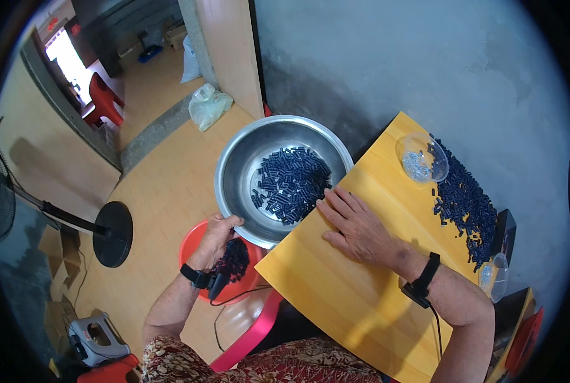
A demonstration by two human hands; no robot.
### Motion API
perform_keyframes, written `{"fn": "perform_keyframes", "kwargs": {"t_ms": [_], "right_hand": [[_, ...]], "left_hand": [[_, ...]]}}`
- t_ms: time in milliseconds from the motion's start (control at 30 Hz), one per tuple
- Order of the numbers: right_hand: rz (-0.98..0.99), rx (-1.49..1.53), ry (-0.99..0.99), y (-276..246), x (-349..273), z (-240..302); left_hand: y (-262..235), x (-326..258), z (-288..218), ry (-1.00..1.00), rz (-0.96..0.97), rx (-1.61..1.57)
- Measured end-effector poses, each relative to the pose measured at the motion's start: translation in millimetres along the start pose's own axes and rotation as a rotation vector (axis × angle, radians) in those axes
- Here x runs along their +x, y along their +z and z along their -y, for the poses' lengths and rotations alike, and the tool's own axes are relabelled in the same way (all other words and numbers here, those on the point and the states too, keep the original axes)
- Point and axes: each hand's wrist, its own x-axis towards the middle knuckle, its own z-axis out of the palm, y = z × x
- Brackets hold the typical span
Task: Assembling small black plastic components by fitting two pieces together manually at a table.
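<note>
A wide metal basin (232,156) holds a heap of short dark blue tubular pieces (292,182). My left hand (216,235) grips its near left rim, the thumb over the edge. Spread flat, my right hand (356,228) lies on the yellow tabletop (336,290), fingertips at the edge beside the basin. Under my left hand stands a red bowl (190,246) with dark pieces (235,258) in it, partly hidden by my wrist and the basin. More dark blue pieces (460,195) are strewn along the table's right side.
A clear cup (440,165) of small silvery parts stands at the table's far end, another clear cup (500,284) at its right edge. A black fan base (112,234), a plastic bag (208,107) and a red chair (105,102) are on the floor leftward.
</note>
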Motion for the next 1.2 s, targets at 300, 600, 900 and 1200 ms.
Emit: {"fn": "perform_keyframes", "kwargs": {"t_ms": [300, 600, 900, 1200], "right_hand": [[-0.089, 0.093, 0.089, 16.4, 27.6, -6.5], [-0.267, 0.284, 0.446, -2.0, 14.2, -10.9], [0.396, -0.087, 0.336, -128.3, -80.1, 10.8], [0.086, 0.684, 0.552, -121.0, -98.8, 134.4]], "left_hand": [[15.4, -13.4, -14.1, -0.047, -0.025, 0.078], [16.2, -17.0, -8.3, -0.072, 0.167, 0.273], [48.9, -26.1, -6.8, -0.081, 0.022, 0.178], [21.4, 3.3, 22.0, -0.054, 0.208, 0.068]]}}
